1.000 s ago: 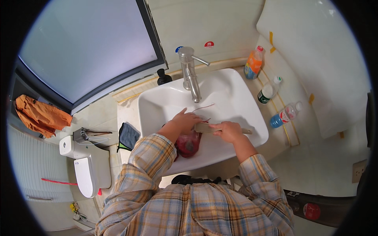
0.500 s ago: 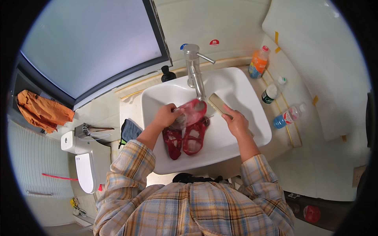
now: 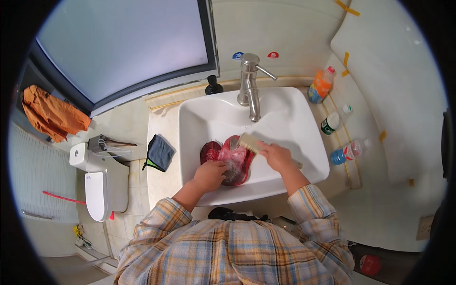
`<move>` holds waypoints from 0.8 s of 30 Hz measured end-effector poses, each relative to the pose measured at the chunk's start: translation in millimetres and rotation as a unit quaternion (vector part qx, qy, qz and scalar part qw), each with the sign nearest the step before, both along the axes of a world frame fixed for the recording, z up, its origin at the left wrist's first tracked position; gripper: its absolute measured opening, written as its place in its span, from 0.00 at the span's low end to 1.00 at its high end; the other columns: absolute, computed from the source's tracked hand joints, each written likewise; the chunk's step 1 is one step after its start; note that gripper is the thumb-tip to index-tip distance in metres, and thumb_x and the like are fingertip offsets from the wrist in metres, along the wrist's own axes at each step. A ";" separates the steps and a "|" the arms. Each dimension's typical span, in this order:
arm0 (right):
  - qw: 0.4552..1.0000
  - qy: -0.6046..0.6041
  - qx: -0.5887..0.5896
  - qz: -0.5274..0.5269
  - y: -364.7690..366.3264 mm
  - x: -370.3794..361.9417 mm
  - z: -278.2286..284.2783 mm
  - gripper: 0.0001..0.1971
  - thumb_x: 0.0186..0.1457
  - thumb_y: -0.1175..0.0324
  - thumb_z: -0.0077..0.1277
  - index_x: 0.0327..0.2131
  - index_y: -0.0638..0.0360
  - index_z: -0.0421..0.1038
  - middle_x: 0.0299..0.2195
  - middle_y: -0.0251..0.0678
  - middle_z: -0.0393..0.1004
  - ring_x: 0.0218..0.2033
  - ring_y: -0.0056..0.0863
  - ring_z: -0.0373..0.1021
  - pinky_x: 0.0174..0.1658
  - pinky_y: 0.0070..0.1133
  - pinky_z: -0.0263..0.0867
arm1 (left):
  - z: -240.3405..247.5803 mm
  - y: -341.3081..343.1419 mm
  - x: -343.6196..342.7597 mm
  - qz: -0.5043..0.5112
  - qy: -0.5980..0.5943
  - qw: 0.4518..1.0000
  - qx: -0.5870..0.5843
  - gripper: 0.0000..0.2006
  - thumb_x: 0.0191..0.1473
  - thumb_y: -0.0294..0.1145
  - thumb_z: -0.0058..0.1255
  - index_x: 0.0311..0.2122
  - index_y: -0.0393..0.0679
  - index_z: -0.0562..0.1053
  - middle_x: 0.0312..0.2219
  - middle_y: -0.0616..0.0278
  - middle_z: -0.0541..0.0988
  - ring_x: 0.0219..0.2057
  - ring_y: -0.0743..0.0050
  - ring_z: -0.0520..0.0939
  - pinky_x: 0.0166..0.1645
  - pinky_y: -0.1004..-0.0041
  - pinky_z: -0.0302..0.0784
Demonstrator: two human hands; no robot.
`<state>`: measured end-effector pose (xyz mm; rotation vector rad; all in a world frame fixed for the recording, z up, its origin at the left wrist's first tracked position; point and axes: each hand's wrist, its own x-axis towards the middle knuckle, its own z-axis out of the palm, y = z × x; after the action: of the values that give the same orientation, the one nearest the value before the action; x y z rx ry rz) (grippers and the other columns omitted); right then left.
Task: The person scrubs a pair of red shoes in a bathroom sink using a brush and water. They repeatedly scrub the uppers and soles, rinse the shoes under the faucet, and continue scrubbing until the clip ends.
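A: Where is the pinkish-red shoe (image 3: pixel 230 156) lying?

B: It's lying in the near, left part of the white basin (image 3: pixel 304 133), with a darker red shoe (image 3: pixel 209 152) sitting just beside it on the left.

A: What is differing from half a second ago?

B: The left hand (image 3: pixel 210 176) is resting nearer the body now; earlier it was pinching pinkish material close under the tap (image 3: pixel 249 85). The pale brush (image 3: pixel 250 143) was standing clear on the right, and now its head is overlapping the shoe's right edge.

A: How are the hands posing?

B: The left is lying palm down, its fingers pointing right and touching the shoe's near left side; I can't tell whether they're gripping. The right hand (image 3: pixel 277 157) is grasping the brush, its forearm slanting in from the near right and the brush head pointing far left.

A: And farther out?

B: A grey cloth (image 3: pixel 160 154) is lying left of the basin, and three bottles (image 3: pixel 321 85) are standing along the right.
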<state>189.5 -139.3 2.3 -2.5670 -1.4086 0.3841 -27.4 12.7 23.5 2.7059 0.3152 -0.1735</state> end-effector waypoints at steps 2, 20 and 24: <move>0.998 -0.011 0.028 -0.047 2.5 2.7 0.3 0.18 0.57 0.55 0.40 0.52 0.32 0.61 0.31 0.36 0.70 0.30 0.38 0.70 0.33 0.33 0.65 | -6.0 -2.3 -1.0 0.005 0.024 1.000 0.007 0.16 0.47 0.34 0.49 0.44 0.46 0.71 0.45 0.61 0.72 0.45 0.60 0.72 0.53 0.65 0.63; 0.994 -0.055 0.014 0.089 35.2 -26.9 -5.1 0.19 0.55 0.56 0.43 0.52 0.29 0.61 0.33 0.35 0.70 0.33 0.39 0.69 0.35 0.34 0.66 | -7.9 -14.9 -2.4 -0.058 0.030 0.998 0.017 0.17 0.43 0.31 0.48 0.42 0.52 0.74 0.50 0.64 0.69 0.54 0.62 0.66 0.59 0.65 0.57; 0.997 -0.062 -0.030 0.029 41.0 -18.7 -1.4 0.20 0.55 0.57 0.44 0.52 0.28 0.61 0.32 0.33 0.70 0.32 0.37 0.70 0.34 0.34 0.65 | -14.3 -14.6 -1.8 -0.059 0.041 0.997 0.022 0.17 0.44 0.32 0.48 0.43 0.51 0.74 0.50 0.64 0.69 0.53 0.62 0.67 0.57 0.66 0.61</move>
<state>170.8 -98.4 0.9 -2.6446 -1.5377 0.2844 -29.2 -1.8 9.2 2.7662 0.1848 -0.3159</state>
